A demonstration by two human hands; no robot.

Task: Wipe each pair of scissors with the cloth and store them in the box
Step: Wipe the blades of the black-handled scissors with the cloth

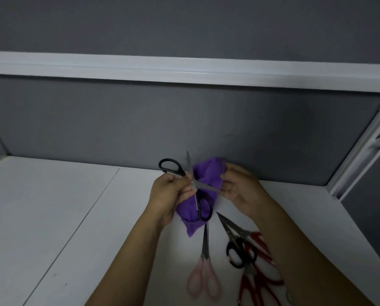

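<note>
The wiping step looks to be in hand, on the first pair or an early one: the black scissors are held up over the desk, blades spread wide, against the purple cloth. The left hand grips them near the pivot, fingers curled, with the cloth bunched behind and hanging below. The right hand pinches the cloth at the tip of one blade. Next, I judge, the cloth must be drawn along each blade, keeping clear of the edges, then the pair closed and boxed; no box is in view. Pink scissors, a second black pair and red scissors lie on the desk, waiting.
</note>
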